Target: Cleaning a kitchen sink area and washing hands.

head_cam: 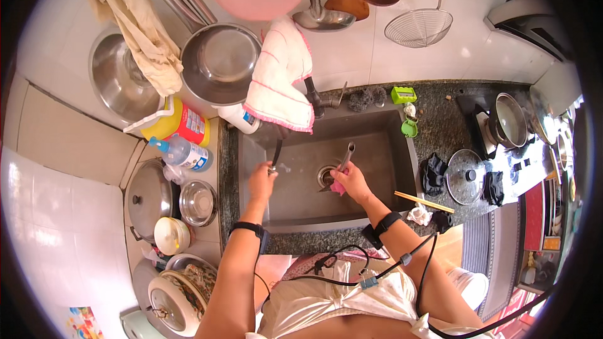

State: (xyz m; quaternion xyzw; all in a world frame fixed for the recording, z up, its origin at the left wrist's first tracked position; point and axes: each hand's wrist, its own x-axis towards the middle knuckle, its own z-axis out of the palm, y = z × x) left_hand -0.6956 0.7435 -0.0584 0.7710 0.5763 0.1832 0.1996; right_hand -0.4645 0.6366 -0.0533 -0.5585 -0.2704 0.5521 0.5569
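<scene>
Both my hands are over a grey sink basin (301, 207). My left hand (263, 179), on the basin's left side, closes around the lower end of the black faucet spout (278, 150), with a little splashed water beside it. My right hand (351, 181) grips a metal-handled utensil (349, 151) near the round drain (325, 176). Its hollow handle end points up and away from me; a thin dark tip shows low on the left, and its kind is hard to tell. A pink cloth (338, 187) is bunched under the right fingers, around the utensil's lower part.
A white towel with pink edging (282, 75) drapes over the faucet (322, 98). Wooden chopsticks (424, 201) lie at the basin's right rim, near a glass lid (466, 176) and a pan (510, 120). Bottles, bowls and pots stand left. A black cable (424, 273) crosses my right forearm.
</scene>
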